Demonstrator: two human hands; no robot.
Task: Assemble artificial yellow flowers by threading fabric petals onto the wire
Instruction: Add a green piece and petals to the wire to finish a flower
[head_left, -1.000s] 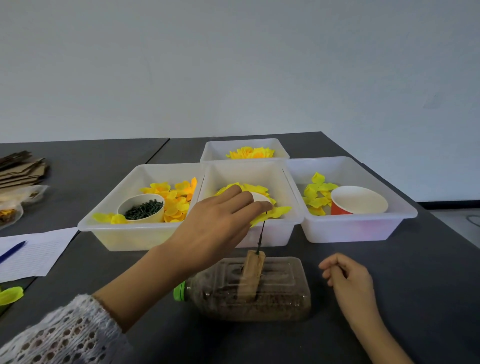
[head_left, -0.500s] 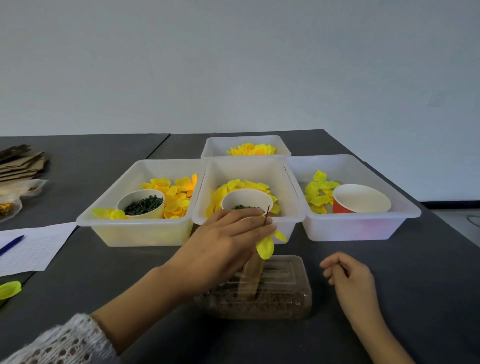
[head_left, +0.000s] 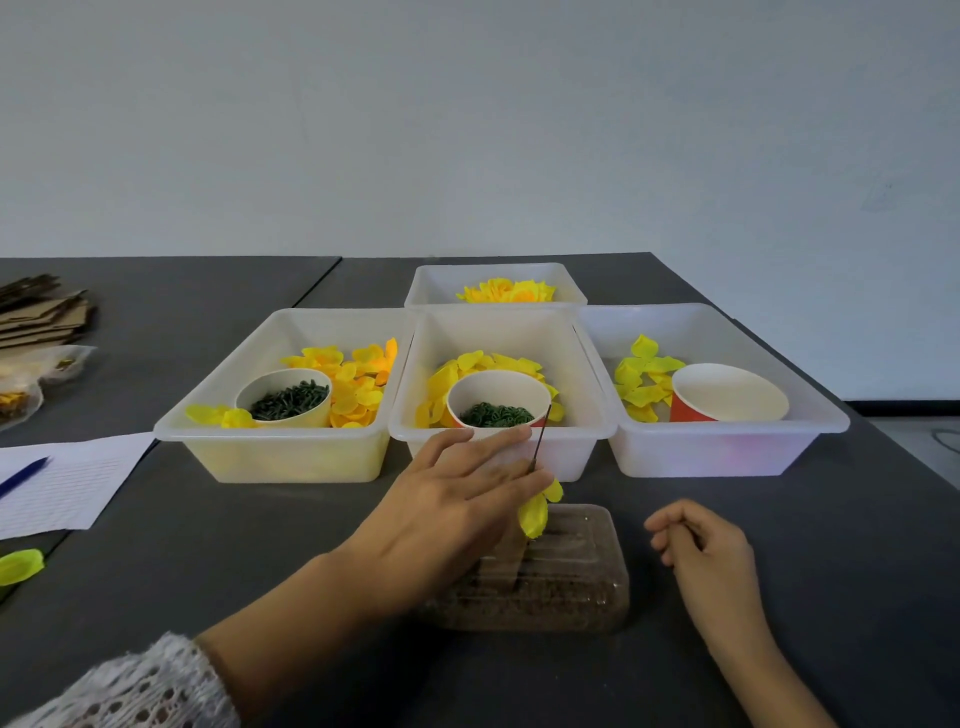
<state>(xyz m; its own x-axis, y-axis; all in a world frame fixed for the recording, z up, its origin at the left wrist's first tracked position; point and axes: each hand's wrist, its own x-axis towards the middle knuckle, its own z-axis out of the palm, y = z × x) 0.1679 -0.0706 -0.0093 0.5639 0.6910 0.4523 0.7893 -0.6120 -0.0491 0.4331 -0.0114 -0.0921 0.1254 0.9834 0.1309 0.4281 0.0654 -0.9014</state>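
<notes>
A thin dark wire (head_left: 540, 437) stands upright from a clear plastic bottle (head_left: 561, 577) lying on its side on the dark table. My left hand (head_left: 457, 509) reaches over the bottle and holds a yellow fabric petal (head_left: 535, 512) on the wire, fingers stretched forward with the wire at their tips. The petal hangs below the fingertips. My right hand (head_left: 701, 545) rests on the table to the right of the bottle, fingers loosely curled, holding nothing. Behind the wire, the middle white tray (head_left: 498, 441) holds yellow petals and a paper cup of dark green pieces (head_left: 496, 413).
Left tray (head_left: 270, 447) has orange-yellow petals and a cup of green pieces. Right tray (head_left: 727, 447) has pale yellow petals and a red paper cup (head_left: 727, 397). A rear tray (head_left: 493, 286) holds finished flowers. Paper and a pen (head_left: 23, 475) lie at the left, with a loose petal (head_left: 21, 565) and cardboard (head_left: 41, 317).
My left hand drew back from the middle tray with a petal, brought it to the wire and lowered it down the wire. My right hand stayed put.
</notes>
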